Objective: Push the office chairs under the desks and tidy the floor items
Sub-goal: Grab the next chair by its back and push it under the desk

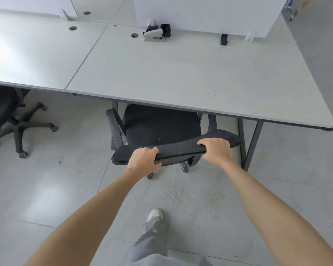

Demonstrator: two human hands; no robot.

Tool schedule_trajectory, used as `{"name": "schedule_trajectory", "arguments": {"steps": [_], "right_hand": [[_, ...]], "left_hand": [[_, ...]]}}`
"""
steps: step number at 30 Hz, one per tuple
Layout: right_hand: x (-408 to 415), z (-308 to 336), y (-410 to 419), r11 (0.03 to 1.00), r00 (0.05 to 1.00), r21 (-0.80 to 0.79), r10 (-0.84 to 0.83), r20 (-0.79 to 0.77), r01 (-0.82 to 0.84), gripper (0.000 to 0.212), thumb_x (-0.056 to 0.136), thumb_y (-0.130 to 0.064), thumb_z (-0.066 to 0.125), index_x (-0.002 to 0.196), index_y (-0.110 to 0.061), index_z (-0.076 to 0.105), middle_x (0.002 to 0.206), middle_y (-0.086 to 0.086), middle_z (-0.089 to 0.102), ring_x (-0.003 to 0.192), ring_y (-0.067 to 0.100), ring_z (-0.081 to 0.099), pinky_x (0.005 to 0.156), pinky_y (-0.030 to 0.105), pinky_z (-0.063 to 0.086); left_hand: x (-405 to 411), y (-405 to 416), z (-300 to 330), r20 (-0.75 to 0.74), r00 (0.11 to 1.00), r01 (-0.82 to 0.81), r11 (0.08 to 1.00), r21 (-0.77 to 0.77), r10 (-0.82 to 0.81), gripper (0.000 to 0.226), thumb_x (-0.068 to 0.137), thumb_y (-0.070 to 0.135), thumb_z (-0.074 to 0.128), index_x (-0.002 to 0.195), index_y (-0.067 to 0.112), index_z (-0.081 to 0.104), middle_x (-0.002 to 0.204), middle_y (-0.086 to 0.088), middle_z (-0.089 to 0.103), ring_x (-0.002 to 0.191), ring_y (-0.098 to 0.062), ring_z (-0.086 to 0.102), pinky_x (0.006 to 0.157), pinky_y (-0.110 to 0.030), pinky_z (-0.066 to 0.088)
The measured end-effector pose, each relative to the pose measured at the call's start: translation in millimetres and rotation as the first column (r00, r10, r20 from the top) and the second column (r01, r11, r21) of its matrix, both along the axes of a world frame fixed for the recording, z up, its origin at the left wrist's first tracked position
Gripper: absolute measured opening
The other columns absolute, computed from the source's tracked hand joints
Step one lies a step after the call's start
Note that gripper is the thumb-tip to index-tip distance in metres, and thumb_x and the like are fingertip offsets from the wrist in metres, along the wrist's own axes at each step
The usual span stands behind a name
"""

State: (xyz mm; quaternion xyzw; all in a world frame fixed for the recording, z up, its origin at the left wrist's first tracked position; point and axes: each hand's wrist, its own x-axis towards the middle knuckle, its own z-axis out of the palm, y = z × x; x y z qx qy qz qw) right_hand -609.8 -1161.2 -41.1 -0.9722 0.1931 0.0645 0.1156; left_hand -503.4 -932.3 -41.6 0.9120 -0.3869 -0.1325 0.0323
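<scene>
A black mesh office chair (161,127) stands in front of me, its seat partly under the front edge of the white desk (181,73). My left hand (143,160) grips the top edge of the chair's backrest (181,150) near its left end. My right hand (216,148) grips the same edge near its right end. A second black office chair (6,116) stands at the far left, partly under the neighbouring desk (37,50), with its star base and casters out on the floor.
Dark metal desk legs (252,143) stand just right of the chair. A white clamp fitting (154,33) and a small black bracket (223,39) sit at the desk's back by white divider panels. Grey tiled floor (75,179) spreads around; my leg and shoe (155,214) are below.
</scene>
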Motion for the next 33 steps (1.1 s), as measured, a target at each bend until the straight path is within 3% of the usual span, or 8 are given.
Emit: {"name": "schedule_trajectory", "arguments": {"steps": [15, 19, 21, 23, 25, 28, 31, 33], "right_hand": [[42.1, 6.0, -5.9, 1.0, 0.998, 0.002, 0.018, -0.053, -0.017, 0.049, 0.071, -0.014, 0.057, 0.118, -0.028, 0.06, 0.119, -0.009, 0.065, 0.11, 0.017, 0.057, 0.078, 0.027, 0.043], [45.7, 10.0, -9.2, 0.998, 0.996, 0.024, 0.053, -0.077, -0.051, 0.047, 0.075, -0.012, 0.056, 0.121, -0.023, 0.059, 0.123, -0.005, 0.063, 0.113, 0.02, 0.055, 0.086, 0.031, 0.043], [38.3, 11.5, -2.9, 0.997, 0.998, 0.055, 0.062, -0.013, -0.061, 0.042, 0.076, -0.012, 0.057, 0.118, -0.016, 0.061, 0.118, 0.001, 0.066, 0.11, 0.025, 0.058, 0.091, 0.034, 0.041], [21.0, 9.3, 8.1, 0.995, 0.993, 0.094, 0.036, 0.117, -0.047, 0.04, 0.074, -0.006, 0.06, 0.115, -0.006, 0.062, 0.116, 0.009, 0.066, 0.11, 0.029, 0.059, 0.099, 0.038, 0.038], [-2.6, 13.0, 23.7, 0.977, 0.969, 0.208, -0.097, 0.226, 0.049, 0.043, 0.082, -0.005, 0.056, 0.126, -0.005, 0.053, 0.133, 0.007, 0.054, 0.128, 0.025, 0.045, 0.107, 0.034, 0.028], [-48.7, 17.3, 53.0, 0.819, 0.884, 0.498, -0.425, 0.193, 0.286, 0.046, 0.094, -0.015, 0.046, 0.138, -0.013, 0.038, 0.145, -0.002, 0.04, 0.136, 0.012, 0.032, 0.106, 0.019, 0.022], [-103.7, 3.4, 84.6, 0.572, 0.706, 0.672, -0.701, 0.103, 0.47, 0.042, 0.094, -0.015, 0.048, 0.136, -0.014, 0.042, 0.139, -0.003, 0.047, 0.128, 0.007, 0.041, 0.103, 0.012, 0.025], [-140.3, -6.3, 107.3, 0.339, 0.515, 0.766, -0.857, 0.012, 0.547, 0.038, 0.094, -0.011, 0.048, 0.132, -0.013, 0.047, 0.131, -0.009, 0.05, 0.124, 0.008, 0.046, 0.1, 0.01, 0.031]], "left_hand": [[50.3, -8.0, 0.6, -0.045, 0.998, -0.057, 0.994, -0.089, 0.053, 0.025, 0.08, 0.033, 0.057, 0.095, 0.014, 0.057, 0.083, -0.005, 0.068, 0.075, -0.026, 0.06, 0.063, -0.033, 0.047], [49.9, -11.6, 7.9, -0.117, 0.993, -0.025, 0.992, -0.12, 0.011, 0.029, 0.084, 0.027, 0.053, 0.112, 0.018, 0.057, 0.103, 0.0, 0.068, 0.094, -0.023, 0.06, 0.075, -0.033, 0.05], [44.7, -10.8, 15.9, -0.184, 0.981, 0.039, 0.991, -0.125, -0.061, 0.037, 0.09, 0.027, 0.048, 0.126, 0.02, 0.051, 0.119, 0.003, 0.063, 0.106, -0.02, 0.056, 0.083, -0.033, 0.047], [34.6, -7.1, 27.0, -0.28, 0.956, 0.015, 0.966, -0.257, -0.089, 0.034, 0.092, 0.024, 0.049, 0.126, 0.02, 0.053, 0.123, 0.005, 0.06, 0.105, -0.017, 0.058, 0.084, -0.024, 0.047], [20.5, -2.2, 41.2, -0.362, 0.926, -0.079, 0.886, -0.456, -0.104, 0.027, 0.091, 0.014, 0.052, 0.116, 0.018, 0.062, 0.114, 0.008, 0.062, 0.095, -0.009, 0.061, 0.076, -0.009, 0.045], [-3.8, 0.6, 50.5, -0.438, 0.88, -0.123, 0.803, -0.583, -0.183, 0.025, 0.09, 0.006, 0.051, 0.103, 0.018, 0.068, 0.102, 0.018, 0.065, 0.092, 0.0, 0.061, 0.073, -0.005, 0.046], [-24.1, -5.6, 27.0, -0.598, 0.761, -0.095, 0.868, -0.487, -0.252, 0.025, 0.091, 0.006, 0.049, 0.106, 0.02, 0.065, 0.095, 0.026, 0.068, 0.092, 0.009, 0.06, 0.078, -0.004, 0.044], [-32.9, -20.0, 10.5, -0.704, 0.66, -0.068, 0.912, -0.404, -0.263, 0.025, 0.093, 0.008, 0.048, 0.108, 0.023, 0.062, 0.099, 0.026, 0.066, 0.093, 0.005, 0.062, 0.084, -0.011, 0.048]]}}
